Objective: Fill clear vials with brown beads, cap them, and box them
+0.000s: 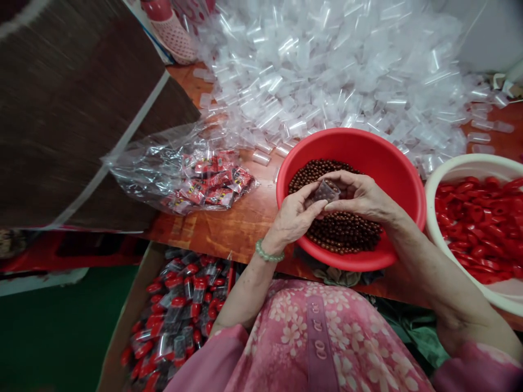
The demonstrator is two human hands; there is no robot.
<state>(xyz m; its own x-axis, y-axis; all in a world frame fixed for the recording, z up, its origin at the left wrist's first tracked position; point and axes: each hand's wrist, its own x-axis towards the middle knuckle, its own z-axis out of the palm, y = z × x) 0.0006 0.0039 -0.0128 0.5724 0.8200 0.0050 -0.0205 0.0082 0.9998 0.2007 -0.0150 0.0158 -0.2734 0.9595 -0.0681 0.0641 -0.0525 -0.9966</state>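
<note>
Over a red basin (392,163) I hold a small clear plastic cup (327,192) with both hands. Dark round balls show through its wall. My left hand (294,215), with a green bead bracelet at the wrist, is closed on the cup's left side. My right hand (359,197) grips it from the right, thumb and fingers around its rim. Beneath the hands, the basin holds a heap of glossy brown balls (347,234). Parts of the cup are hidden behind the fingers.
Behind the basin spreads a large pile of clear plastic cups (327,71). A white basin (433,201) of red plastic pieces (486,228) stands right. At left lie a clear bag of red packets (212,179) and a dark strapped box (81,109). Below, a carton holds red-capped tubes (180,305).
</note>
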